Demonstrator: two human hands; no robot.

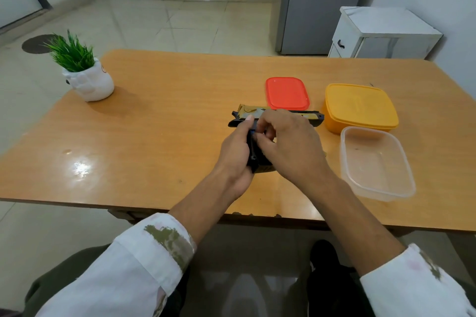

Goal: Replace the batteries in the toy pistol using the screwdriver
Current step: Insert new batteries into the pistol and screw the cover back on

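We see the toy pistol (251, 111) mid-desk, held between both hands, with its barrel pointing right and its grip towards us. The muzzle ends just beside the yellow box (360, 108). The slide runs in front of the red lid (287, 92). We cannot tell whether the pistol rests on the desk (167, 116) or is lifted off it.

The left hand (235, 154) grips the pistol's grip from the left. Its fingers are wrapped underneath and its thumb lies up along the rear of the slide.

The right hand (291, 147) comes over from the right and covers most of the grip and the trigger area. Its fingers are curled, with thumb and forefinger pinching the blue end of a thin dark tool, which we take to be the screwdriver (253, 148). The shaft lies along the grip between the two hands, with a metal tip near the butt. The tool is small and partly hidden, so we are not certain what it is.

The two hands nearly touch over the grip. Both forearms are bare, with white patterned sleeves (144, 260) pushed back.

A clear container (346, 152) sits open just right of the right wrist, in front of the yellow box. A potted plant (87, 80) stands at the far left corner of the desk, well apart from the hands.
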